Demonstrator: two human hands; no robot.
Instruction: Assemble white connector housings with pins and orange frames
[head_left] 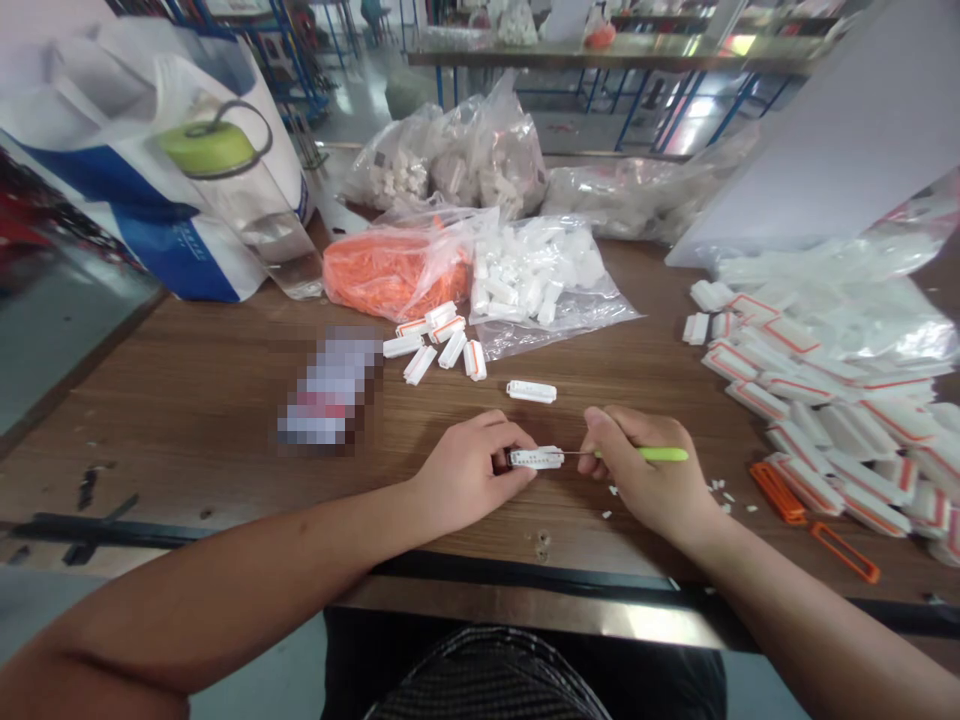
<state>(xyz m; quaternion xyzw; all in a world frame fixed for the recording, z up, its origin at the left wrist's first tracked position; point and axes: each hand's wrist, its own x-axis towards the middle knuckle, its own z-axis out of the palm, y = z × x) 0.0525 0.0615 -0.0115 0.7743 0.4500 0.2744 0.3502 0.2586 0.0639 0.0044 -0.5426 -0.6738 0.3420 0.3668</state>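
**Part pinched in the left hand, pick in the right**

From the head view I see both hands low at the near edge of the table point(187, 420). The left hand point(469, 470) has its fingers curled shut around one end of a small white part point(536, 458), which lies level just above the wood and sticks out to the right. The right hand point(645, 480) is closed on a pick point(652, 454) with a green handle. Its thin metal tip points left and meets the free end of the part.

Just beyond the hands a loose part point(531, 391) lies alone. Farther back and to the left is a cluster point(439, 345) of white-and-orange pieces, touching the mouth of an orange bag point(390, 270). A clear bag point(536, 275) of white pieces lies just beside it. On the right, a pile point(825, 390) of finished-looking pieces spreads out of clear plastic. Two orange frames point(780, 493) lie at its near side. White bits point(720, 487) are scattered by the right hand. A printed bag point(187, 180) stands at the far left. A blurred patch point(330, 390) left of the hands is something I cannot make out.
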